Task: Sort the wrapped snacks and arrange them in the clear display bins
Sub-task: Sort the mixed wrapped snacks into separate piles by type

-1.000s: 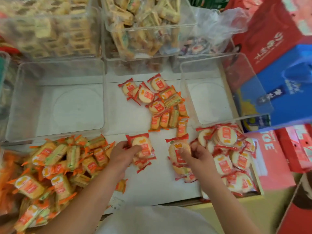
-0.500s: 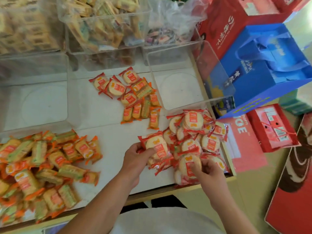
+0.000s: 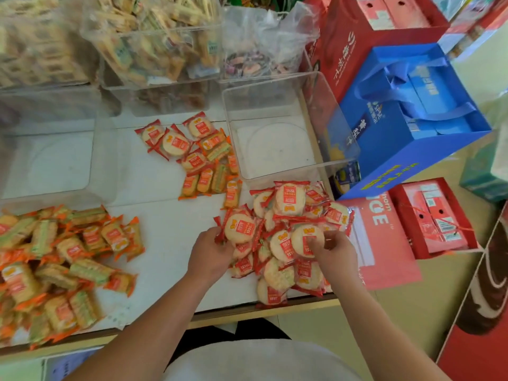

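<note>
Wrapped snacks lie in 3 groups on the white tabletop. Group 1, a heap of orange-wrapped rectangular snacks, occupies the near left side. Group 2, a small mixed cluster of round and rectangular packs, sits farther back at the middle, between the 2 open clear bins. Group 3, a pile of red-wrapped round snacks, lies at the near right corner, just in front of the right bin. Some of its packs reach the table edge.

We hold both hands at group 3. Our left hand grips 1 round snack at the left edge of the pile, fingers curled round its wrapper. Our right hand pinches a second round snack on top of the pile, thumb on its upper face. We cannot tell whether either pack is lifted clear of the packs beneath it.

The right bin and the left bin stand open-topped on the tabletop, well apart, with group 2 in the gap. Behind them, stacked bins are filled with wrapped snacks. A clear plastic bag of wrapped sweets sits at the rear right.

Beside the table on the right stand a blue gift box and, behind it, a red gift box.
</note>
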Available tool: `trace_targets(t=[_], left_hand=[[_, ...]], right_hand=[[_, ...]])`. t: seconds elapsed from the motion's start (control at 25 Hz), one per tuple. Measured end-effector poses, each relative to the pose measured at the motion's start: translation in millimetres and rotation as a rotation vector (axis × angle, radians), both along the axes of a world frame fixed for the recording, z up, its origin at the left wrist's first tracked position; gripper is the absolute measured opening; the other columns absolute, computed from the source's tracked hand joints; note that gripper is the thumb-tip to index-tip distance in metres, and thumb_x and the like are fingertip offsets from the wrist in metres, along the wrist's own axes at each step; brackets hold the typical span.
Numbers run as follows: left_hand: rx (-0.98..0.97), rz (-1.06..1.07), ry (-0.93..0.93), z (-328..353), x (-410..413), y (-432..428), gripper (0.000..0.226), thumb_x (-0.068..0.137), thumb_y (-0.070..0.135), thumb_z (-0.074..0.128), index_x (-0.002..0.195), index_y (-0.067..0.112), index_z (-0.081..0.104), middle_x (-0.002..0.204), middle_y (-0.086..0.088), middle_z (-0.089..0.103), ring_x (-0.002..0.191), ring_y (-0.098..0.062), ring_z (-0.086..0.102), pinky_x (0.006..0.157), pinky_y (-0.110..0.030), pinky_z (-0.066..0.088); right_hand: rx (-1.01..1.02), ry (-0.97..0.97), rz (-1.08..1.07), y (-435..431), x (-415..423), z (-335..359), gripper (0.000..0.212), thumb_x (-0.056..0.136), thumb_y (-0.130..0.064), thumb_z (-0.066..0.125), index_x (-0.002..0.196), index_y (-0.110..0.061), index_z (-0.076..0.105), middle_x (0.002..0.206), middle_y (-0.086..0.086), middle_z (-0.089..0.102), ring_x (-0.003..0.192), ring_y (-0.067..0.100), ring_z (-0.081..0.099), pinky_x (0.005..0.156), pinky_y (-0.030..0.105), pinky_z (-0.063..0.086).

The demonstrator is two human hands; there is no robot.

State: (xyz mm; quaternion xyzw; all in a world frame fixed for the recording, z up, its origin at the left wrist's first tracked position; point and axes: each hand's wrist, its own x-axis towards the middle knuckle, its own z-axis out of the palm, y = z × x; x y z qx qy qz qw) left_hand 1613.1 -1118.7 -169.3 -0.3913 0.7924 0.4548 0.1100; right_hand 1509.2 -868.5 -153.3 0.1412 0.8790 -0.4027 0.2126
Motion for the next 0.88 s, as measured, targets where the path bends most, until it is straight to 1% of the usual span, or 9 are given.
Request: trace_targets(t=[0.08, 0.2, 0.32, 0.4, 0.48, 0.52, 0.6, 0.76, 0.88], left_hand=[[0.008, -0.009, -0.012, 2.3, 5.6, -1.1, 0.041, 0.094, 0.023, 0.068, 0.133, 0.013, 0.061, 0.124, 0.0, 0.058, 0.115, -0.019, 0.057, 0.091, -0.029, 0.044], [0.03, 0.009, 0.0, 1.1, 16.4, -8.0, 0.042, 0.093, 0.028, 0.069, 0.133, 0.019, 0.06, 0.133, 0.002, 0.058, 0.121, -0.018, 0.056, 0.099, -0.033, 0.048], [0.093, 0.042, 0.026, 1.1, 24.0, -20.5, 0.029, 0.094, 0.027, 0.07, 0.123, 0.023, 0.064, 0.127, 0.005, 0.062, 0.114, -0.016, 0.06, 0.097, -0.035, 0.052], [0.109, 0.053, 0.027, 2.6, 26.3, -33.5, 0.027, 0.094, 0.024, 0.07, 0.121, 0.022, 0.066, 0.124, 0.005, 0.065, 0.107, -0.013, 0.064, 0.095, -0.033, 0.053], [0.13, 0.068, 0.014, 4.7, 26.8, -50.3, 0.027, 0.095, 0.024, 0.07, 0.121, 0.021, 0.067, 0.122, 0.004, 0.065, 0.105, -0.012, 0.066, 0.096, -0.033, 0.053], [0.137, 0.071, 0.012, 4.6, 25.7, -59.9, 0.027, 0.095, 0.026, 0.07, 0.121, 0.02, 0.067, 0.121, 0.004, 0.066, 0.105, -0.012, 0.066, 0.097, -0.034, 0.054], [0.136, 0.069, 0.016, 4.7, 21.7, -80.0, 0.029, 0.095, 0.029, 0.07, 0.122, 0.019, 0.067, 0.121, 0.004, 0.066, 0.104, -0.012, 0.067, 0.099, -0.036, 0.054], [0.087, 0.063, -0.007, 2.4, 9.6, -120.1, 0.033, 0.095, 0.031, 0.069, 0.126, 0.021, 0.066, 0.125, 0.004, 0.065, 0.105, -0.012, 0.067, 0.099, -0.035, 0.053], [0.054, 0.013, 0.004, -1.8, -5.9, -144.3, 0.037, 0.097, 0.031, 0.067, 0.132, 0.019, 0.063, 0.132, 0.003, 0.062, 0.112, -0.015, 0.063, 0.099, -0.03, 0.05]], right_hand=[[0.193, 0.041, 0.109, -1.3, -1.8, -4.5, 0.049, 0.085, -0.054, 0.075, 0.117, -0.02, 0.064, 0.113, 0.003, 0.062, 0.093, 0.017, 0.063, 0.081, 0.04, 0.055], [0.223, 0.072, 0.147, 3.7, 2.6, 1.0, 0.062, 0.084, -0.06, 0.072, 0.131, -0.022, 0.06, 0.129, 0.0, 0.055, 0.118, 0.024, 0.057, 0.093, 0.045, 0.052], [0.121, 0.218, 0.136, -2.5, 12.3, 22.0, 0.047, 0.089, -0.052, 0.071, 0.127, -0.026, 0.062, 0.127, -0.005, 0.058, 0.12, 0.018, 0.056, 0.094, 0.042, 0.05], [-0.008, 0.351, 0.177, -24.8, 17.8, 40.8, 0.029, 0.092, -0.042, 0.072, 0.117, -0.03, 0.066, 0.117, -0.01, 0.062, 0.111, 0.011, 0.059, 0.092, 0.035, 0.051], [-0.155, 0.39, 0.308, -63.5, 20.4, 56.3, 0.016, 0.094, -0.035, 0.073, 0.109, -0.032, 0.068, 0.105, -0.017, 0.066, 0.1, 0.004, 0.063, 0.085, 0.027, 0.054], [-0.22, 0.358, 0.382, -87.3, 19.7, 61.3, 0.013, 0.095, -0.033, 0.072, 0.108, -0.033, 0.069, 0.102, -0.018, 0.067, 0.097, 0.003, 0.065, 0.083, 0.025, 0.056], [-0.279, 0.25, 0.509, -135.8, 15.0, 59.7, 0.016, 0.096, -0.037, 0.069, 0.112, -0.034, 0.069, 0.105, -0.019, 0.068, 0.1, 0.002, 0.065, 0.087, 0.028, 0.057], [-0.056, 0.086, 0.643, -214.3, -12.4, 15.8, 0.049, 0.095, -0.053, 0.061, 0.134, -0.023, 0.059, 0.132, -0.006, 0.057, 0.124, 0.016, 0.056, 0.104, 0.036, 0.047], [0.052, -0.006, 0.627, -257.7, -42.9, -21.5, 0.062, 0.096, -0.065, 0.049, 0.138, -0.019, 0.052, 0.146, 0.013, 0.048, 0.138, 0.034, 0.044, 0.112, 0.046, 0.04]])
